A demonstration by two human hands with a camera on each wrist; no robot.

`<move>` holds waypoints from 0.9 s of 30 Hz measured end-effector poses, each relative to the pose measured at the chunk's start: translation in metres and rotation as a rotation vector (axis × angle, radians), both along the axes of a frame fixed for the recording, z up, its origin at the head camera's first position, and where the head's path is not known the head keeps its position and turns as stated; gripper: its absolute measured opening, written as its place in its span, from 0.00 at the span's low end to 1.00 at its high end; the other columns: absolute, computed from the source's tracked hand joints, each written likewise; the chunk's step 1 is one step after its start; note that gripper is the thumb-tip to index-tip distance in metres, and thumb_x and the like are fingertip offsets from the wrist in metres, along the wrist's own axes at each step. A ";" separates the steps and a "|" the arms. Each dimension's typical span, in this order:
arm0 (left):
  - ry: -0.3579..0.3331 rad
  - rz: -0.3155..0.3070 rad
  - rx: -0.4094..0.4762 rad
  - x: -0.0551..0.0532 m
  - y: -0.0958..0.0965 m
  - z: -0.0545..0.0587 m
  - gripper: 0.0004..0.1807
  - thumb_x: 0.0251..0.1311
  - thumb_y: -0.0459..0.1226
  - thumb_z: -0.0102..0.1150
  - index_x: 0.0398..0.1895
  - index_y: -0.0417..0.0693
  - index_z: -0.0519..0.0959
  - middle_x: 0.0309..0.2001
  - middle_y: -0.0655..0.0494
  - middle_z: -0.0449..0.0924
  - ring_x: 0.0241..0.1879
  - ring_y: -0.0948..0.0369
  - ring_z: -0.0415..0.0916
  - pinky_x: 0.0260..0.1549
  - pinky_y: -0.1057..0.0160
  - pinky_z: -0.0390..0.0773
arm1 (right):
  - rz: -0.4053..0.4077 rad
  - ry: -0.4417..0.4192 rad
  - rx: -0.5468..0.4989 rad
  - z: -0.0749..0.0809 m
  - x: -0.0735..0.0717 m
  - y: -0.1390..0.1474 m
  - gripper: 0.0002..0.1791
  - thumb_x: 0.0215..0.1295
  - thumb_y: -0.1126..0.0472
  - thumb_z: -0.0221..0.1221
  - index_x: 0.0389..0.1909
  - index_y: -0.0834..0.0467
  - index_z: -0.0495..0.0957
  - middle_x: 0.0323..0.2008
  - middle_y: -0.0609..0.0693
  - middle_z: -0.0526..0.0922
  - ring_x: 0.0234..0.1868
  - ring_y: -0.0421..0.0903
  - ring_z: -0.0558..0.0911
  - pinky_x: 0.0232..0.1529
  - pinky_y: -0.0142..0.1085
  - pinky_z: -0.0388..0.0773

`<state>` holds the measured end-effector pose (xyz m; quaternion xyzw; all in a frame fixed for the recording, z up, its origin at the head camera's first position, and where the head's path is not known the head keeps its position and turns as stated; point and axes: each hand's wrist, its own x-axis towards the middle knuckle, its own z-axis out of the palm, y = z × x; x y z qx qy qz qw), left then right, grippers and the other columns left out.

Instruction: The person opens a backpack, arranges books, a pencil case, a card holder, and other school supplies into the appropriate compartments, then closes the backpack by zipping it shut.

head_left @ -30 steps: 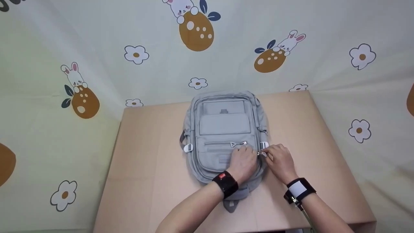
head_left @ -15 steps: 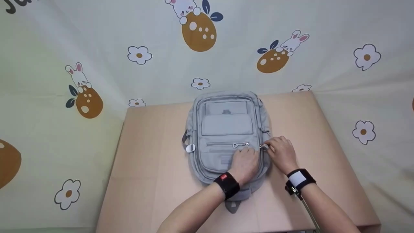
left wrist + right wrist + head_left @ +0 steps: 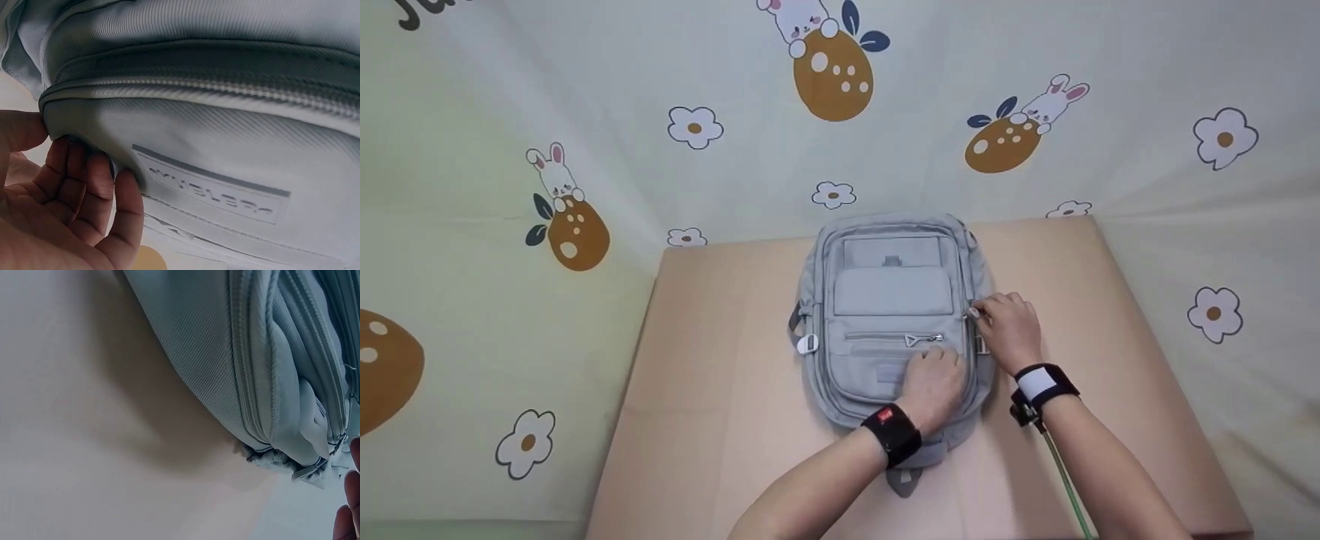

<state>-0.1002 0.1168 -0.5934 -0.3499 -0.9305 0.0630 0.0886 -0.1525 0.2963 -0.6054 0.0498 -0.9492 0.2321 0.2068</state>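
A grey backpack (image 3: 892, 292) lies front side up. My left hand (image 3: 934, 386) grips its lower front at the right edge; in the left wrist view the thumb and curled fingers (image 3: 126, 208) pinch the fabric beside the label patch (image 3: 214, 183). At the bag's right side, my right hand (image 3: 1011, 326) pinches a small zipper pull (image 3: 973, 312) on the long side zipper. Only some fingertips (image 3: 351, 489) of that hand show in the right wrist view, by the grey side seams.
The bag rests on a box-like cardboard surface (image 3: 705, 360). Behind it hangs a pale cloth (image 3: 765, 172) printed with rabbits and flowers. A white buckle (image 3: 808, 343) sits on the bag's left side; a green cable (image 3: 1065, 472) runs from the right wristband.
My right hand has moved up along the bag's right side with the zipper pull, away from me. The left hand keeps its hold on the lower front. The head view has shifted slightly.
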 end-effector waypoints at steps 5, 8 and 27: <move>-0.007 -0.001 -0.019 -0.001 0.000 -0.001 0.10 0.69 0.45 0.53 0.45 0.53 0.80 0.39 0.59 0.77 0.40 0.60 0.74 0.32 0.61 0.74 | -0.007 -0.028 -0.044 -0.003 -0.002 -0.001 0.08 0.60 0.64 0.70 0.41 0.59 0.87 0.40 0.55 0.88 0.40 0.59 0.80 0.42 0.53 0.72; -0.010 0.003 -0.017 -0.002 -0.002 -0.002 0.10 0.70 0.46 0.53 0.45 0.54 0.80 0.39 0.59 0.77 0.40 0.60 0.74 0.32 0.62 0.75 | -0.007 -0.057 -0.111 -0.004 -0.003 -0.003 0.09 0.61 0.63 0.70 0.42 0.60 0.87 0.40 0.55 0.88 0.40 0.58 0.79 0.43 0.53 0.72; 0.059 -0.132 0.223 0.004 -0.058 0.000 0.06 0.63 0.45 0.61 0.37 0.55 0.80 0.39 0.59 0.77 0.40 0.59 0.75 0.38 0.61 0.75 | -0.214 -0.327 -0.530 0.002 -0.005 0.005 0.15 0.71 0.57 0.62 0.53 0.61 0.82 0.43 0.57 0.85 0.41 0.51 0.81 0.38 0.36 0.75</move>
